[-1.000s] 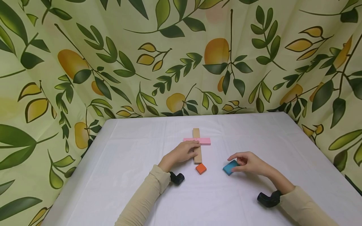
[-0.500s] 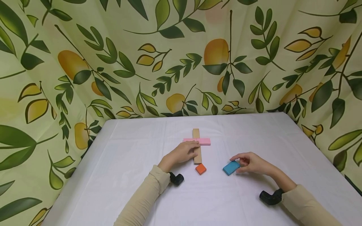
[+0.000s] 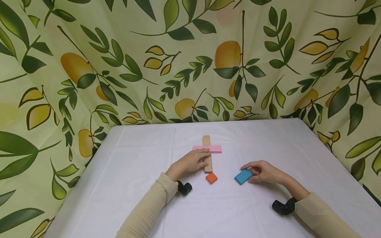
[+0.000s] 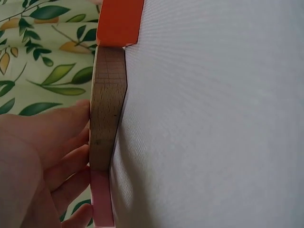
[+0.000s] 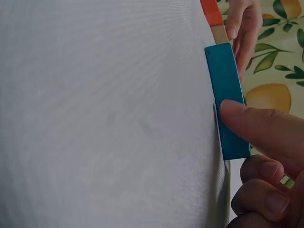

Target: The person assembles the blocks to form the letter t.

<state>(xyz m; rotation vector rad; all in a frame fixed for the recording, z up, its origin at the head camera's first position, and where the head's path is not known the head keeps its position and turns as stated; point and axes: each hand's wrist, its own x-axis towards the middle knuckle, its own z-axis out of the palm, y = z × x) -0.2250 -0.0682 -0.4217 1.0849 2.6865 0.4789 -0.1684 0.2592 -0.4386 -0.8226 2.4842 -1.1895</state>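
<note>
In the head view a cross of flat blocks lies on the table, with plain wooden blocks (image 3: 208, 164) running lengthwise and pink blocks (image 3: 215, 149) across. My left hand (image 3: 191, 160) rests on its left side, fingers loosely bent, touching the near wooden block (image 4: 104, 123) and a pink block (image 4: 101, 197) in the left wrist view. An orange block (image 3: 211, 178) sits turned cornerwise at the cross's near end. To the right, my right hand (image 3: 266, 172) pinches a blue block (image 3: 243, 177) by its edges; its thumb (image 5: 237, 110) lies against the block's side.
A white cloth covers the table (image 3: 148, 205). Behind it and along the sides hangs a leaf-and-fruit patterned curtain (image 3: 184, 82). Black wrist-worn devices (image 3: 284, 206) sit at both wrists.
My right hand has shifted slightly right along the blue block, baring more of its top, while the block stays in place. The left hand has hardly moved.
</note>
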